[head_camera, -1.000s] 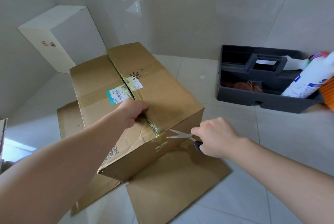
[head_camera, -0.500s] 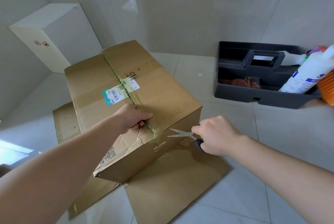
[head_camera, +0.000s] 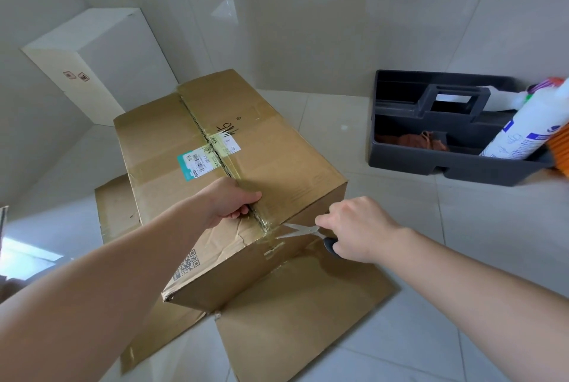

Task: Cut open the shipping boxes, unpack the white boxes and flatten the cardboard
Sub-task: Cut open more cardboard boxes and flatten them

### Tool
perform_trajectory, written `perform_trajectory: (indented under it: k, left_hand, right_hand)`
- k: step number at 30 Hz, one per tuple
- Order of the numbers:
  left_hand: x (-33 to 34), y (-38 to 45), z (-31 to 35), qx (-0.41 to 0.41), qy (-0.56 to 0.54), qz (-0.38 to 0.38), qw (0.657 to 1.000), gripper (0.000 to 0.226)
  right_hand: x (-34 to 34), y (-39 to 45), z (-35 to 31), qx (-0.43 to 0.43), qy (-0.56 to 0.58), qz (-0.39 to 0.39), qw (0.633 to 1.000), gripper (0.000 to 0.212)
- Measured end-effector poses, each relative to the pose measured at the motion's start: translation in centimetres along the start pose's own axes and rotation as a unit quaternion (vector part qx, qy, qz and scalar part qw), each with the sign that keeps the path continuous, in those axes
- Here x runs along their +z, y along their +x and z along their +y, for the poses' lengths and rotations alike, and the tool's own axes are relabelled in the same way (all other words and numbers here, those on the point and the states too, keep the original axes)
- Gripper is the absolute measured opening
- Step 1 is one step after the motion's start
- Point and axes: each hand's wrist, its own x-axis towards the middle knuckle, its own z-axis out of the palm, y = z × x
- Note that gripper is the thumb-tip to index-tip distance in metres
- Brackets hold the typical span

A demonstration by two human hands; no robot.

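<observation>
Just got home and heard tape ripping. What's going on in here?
A person is opening a taped brown shipping box that sits on flattened cardboard on the tiled floor. Their left hand curls its fingers into the top seam near the front edge. The right hand grips a pair of scissors, blades parted at the tape on the front corner. The flaps are not yet lifted. One white box stands by the wall, and a dark caddy of cleaning supplies sits to the right.
</observation>
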Motion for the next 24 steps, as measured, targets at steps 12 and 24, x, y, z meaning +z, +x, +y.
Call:
perform_trajectory:
  k: [12, 24]
  left_hand:
    - [-0.3, 0.0, 0.3, 0.011, 0.042, -0.012, 0.999, 0.029]
    - [-0.9, -0.1, 0.6, 0.04, 0.152, -0.012, 0.987, 0.035]
  right_hand:
    - [-0.7, 1.1, 0.1, -0.051, -0.047, -0.049, 0.996, 0.014]
    - [-0.4, 0.8, -0.1, -0.027, -0.044, -0.028, 0.998, 0.013]
